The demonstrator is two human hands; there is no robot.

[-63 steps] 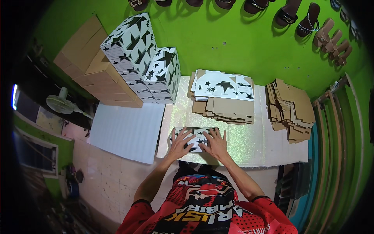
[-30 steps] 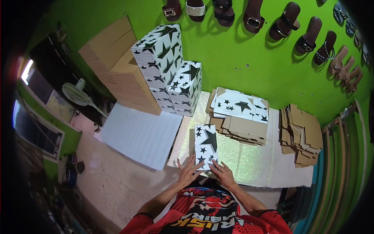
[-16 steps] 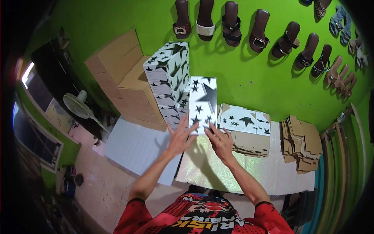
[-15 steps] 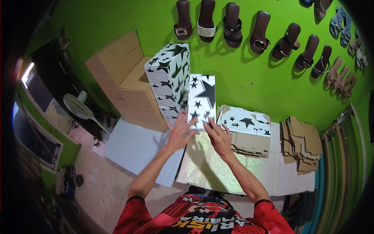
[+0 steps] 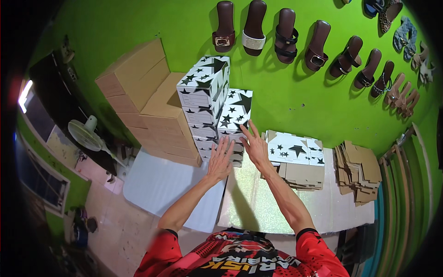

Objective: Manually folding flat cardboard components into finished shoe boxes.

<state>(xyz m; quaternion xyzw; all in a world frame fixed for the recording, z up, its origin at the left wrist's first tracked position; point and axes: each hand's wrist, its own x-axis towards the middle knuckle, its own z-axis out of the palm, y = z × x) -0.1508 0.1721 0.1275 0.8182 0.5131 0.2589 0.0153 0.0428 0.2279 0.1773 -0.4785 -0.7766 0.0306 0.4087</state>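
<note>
Two stacks of white shoe boxes with black stars stand side by side against the green wall. The left stack is the taller one. My left hand lies with spread fingers at the front of the shorter stack, near its upper boxes. Along that stack's right side and top edge rests my right hand, its fingers stretched and apart. Neither hand is wrapped round anything. The lower boxes of the shorter stack are partly hidden behind my left hand.
Plain brown boxes are piled at the left on a white table. Flat star-printed cardboard and flat brown cardboard lie on the right table. Sandals hang on the wall; a fan stands at left.
The top box of the shorter stack has gone from tilted toward me to lying level, squared beside the taller stack. My hands have shifted to its front and right side.
</note>
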